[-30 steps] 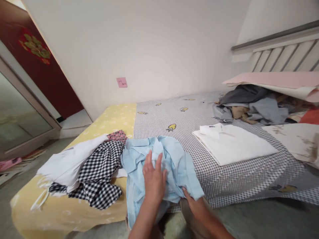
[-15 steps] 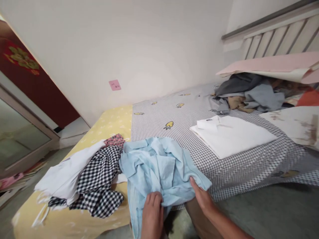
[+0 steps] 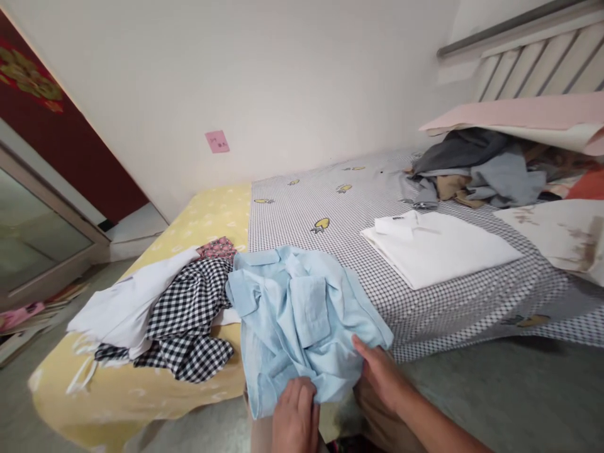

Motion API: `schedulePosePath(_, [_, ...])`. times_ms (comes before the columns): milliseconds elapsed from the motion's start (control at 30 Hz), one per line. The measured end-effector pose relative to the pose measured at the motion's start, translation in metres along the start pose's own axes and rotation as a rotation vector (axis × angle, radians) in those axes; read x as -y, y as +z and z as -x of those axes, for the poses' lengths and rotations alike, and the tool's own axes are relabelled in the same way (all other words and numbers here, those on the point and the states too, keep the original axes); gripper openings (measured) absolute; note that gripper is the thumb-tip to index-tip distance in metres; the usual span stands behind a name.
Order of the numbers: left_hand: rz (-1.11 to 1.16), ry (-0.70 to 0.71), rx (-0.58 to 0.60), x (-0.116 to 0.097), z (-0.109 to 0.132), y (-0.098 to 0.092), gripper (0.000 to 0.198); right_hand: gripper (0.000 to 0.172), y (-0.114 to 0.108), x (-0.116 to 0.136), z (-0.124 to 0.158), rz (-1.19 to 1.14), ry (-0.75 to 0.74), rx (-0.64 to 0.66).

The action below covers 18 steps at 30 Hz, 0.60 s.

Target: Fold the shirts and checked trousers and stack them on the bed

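A crumpled light blue shirt [image 3: 297,314] lies at the near edge of the bed, its chest pocket facing up. My left hand [image 3: 295,415] grips its lower hem with curled fingers. My right hand [image 3: 381,372] pinches the shirt's right edge near the bed's rim. Left of the blue shirt lie a black-and-white checked garment [image 3: 189,327] and a white garment [image 3: 132,308] in a loose heap. A neatly folded white shirt [image 3: 438,255] rests farther right on the checked sheet [image 3: 330,214].
A pile of grey, tan and dark clothes [image 3: 472,173] sits at the back right under a pink board [image 3: 519,116]. A yellow sheet [image 3: 212,214] covers the bed's left part. The white wall carries a pink note [image 3: 217,141]. Magazines [image 3: 23,321] lie on the floor at left.
My left hand slid from the top of the blue shirt down to its lower hem and closed on it. The shirt has been spread so its pocket shows. My right hand kept its grip.
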<state>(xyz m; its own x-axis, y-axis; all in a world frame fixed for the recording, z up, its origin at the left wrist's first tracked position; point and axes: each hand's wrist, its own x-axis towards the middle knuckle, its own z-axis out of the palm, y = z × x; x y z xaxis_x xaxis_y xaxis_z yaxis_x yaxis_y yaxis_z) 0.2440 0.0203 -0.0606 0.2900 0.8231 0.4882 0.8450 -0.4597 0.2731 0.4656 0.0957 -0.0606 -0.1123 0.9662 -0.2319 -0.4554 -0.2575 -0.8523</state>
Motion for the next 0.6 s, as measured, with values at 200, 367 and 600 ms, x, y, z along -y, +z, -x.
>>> schedulePosePath(200, [-0.089, 0.042, 0.041, -0.014, 0.006, 0.011, 0.016, 0.043, 0.022, -0.001, 0.02, -0.108, 0.254, 0.187])
schedulePosePath(367, [-0.146, 0.001, 0.102, -0.019, 0.001, 0.009, 0.017, 0.041, 0.016, 0.0, 0.005, -0.154, 0.243, 0.122])
schedulePosePath(600, [-0.145, -0.043, 0.088, -0.027, -0.006, 0.003, 0.022, 0.04, 0.009, -0.004, -0.001, -0.192, 0.216, 0.094])
